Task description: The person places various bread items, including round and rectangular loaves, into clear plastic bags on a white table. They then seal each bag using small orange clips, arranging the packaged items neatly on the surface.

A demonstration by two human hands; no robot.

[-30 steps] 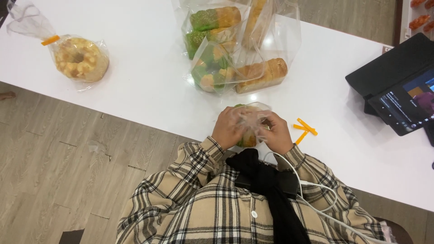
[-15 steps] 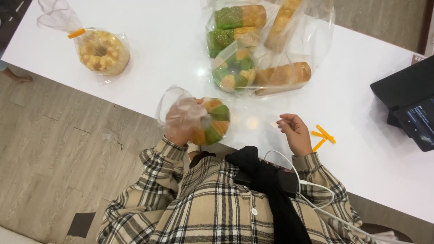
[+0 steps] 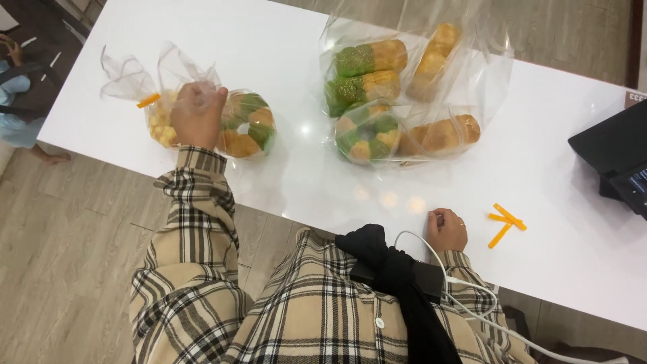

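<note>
My left hand [image 3: 197, 114] grips the gathered neck of a clear bag holding a ring-shaped green and orange bread [image 3: 247, 125], which rests on the white table [image 3: 283, 40] at the far left. It lies against another bagged yellow bread [image 3: 162, 125] closed with an orange tie [image 3: 148, 100]. My right hand [image 3: 446, 230] rests at the table's near edge, fingers curled, holding nothing I can see. A few loose orange ties [image 3: 507, 221] lie just to its right.
Several bagged green and golden breads [image 3: 394, 94] lie in clear plastic at the table's middle. A dark tablet on a stand [image 3: 617, 158] sits at the right edge. A white cable [image 3: 465, 296] runs down my front. Wooden floor lies below.
My left hand has carried the bagged ring bread leftward and set it on the table beside the tied bag. My right hand has stayed near the table's edge.
</note>
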